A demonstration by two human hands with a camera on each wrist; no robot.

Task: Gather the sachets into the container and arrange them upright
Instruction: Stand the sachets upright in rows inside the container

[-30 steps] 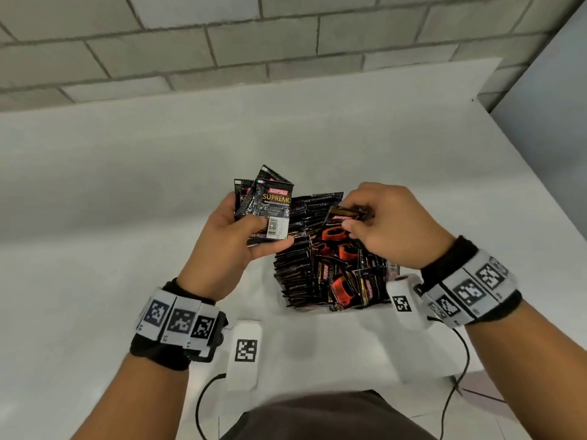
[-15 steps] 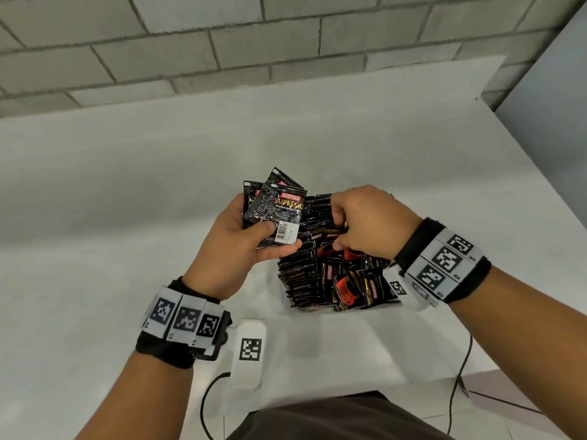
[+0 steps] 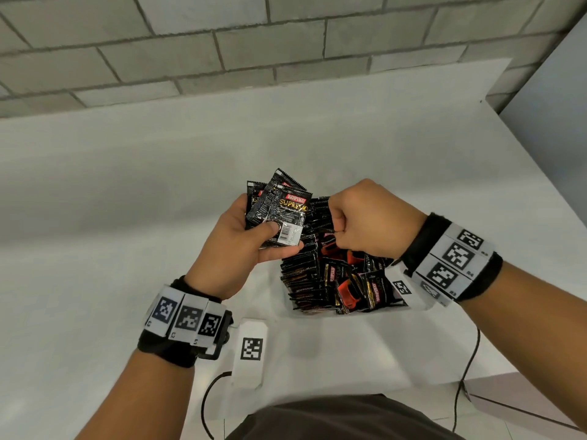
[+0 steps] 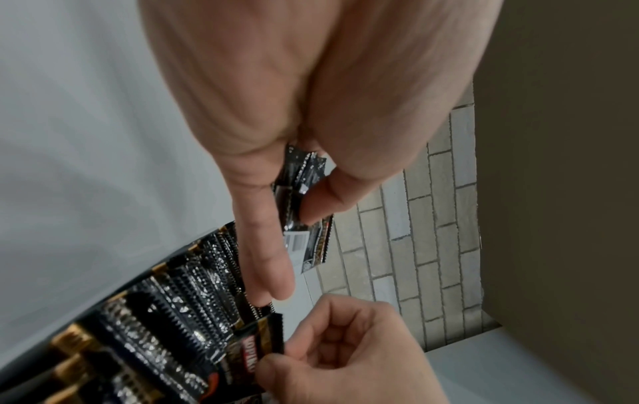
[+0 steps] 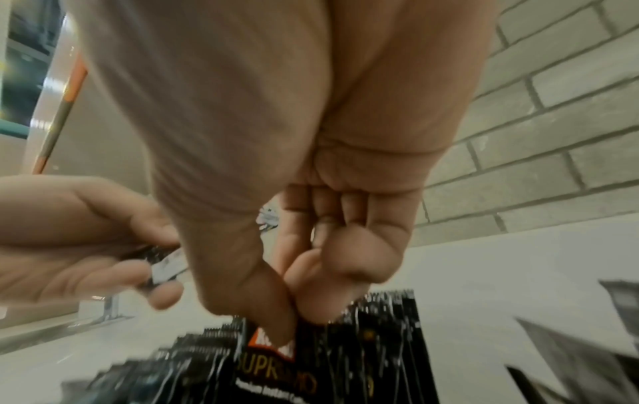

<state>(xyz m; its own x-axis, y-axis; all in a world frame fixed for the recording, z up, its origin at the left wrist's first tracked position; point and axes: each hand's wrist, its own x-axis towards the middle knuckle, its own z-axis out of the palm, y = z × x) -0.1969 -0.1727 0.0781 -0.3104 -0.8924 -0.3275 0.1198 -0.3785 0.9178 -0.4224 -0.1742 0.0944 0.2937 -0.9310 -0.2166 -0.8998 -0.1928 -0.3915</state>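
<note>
Right hand [image 3: 365,220] shifted left, pinching one sachet [image 5: 273,363]; left hand [image 3: 241,246] holds three

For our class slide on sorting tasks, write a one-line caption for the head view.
Left hand holds a fan of sachets while right hand pinches one from the packed container.

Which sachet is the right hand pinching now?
The right hand pinches one sachet by its top edge, face showing, over the packed row in the container. The others stand edge-on there or sit fanned in the left hand.
</note>
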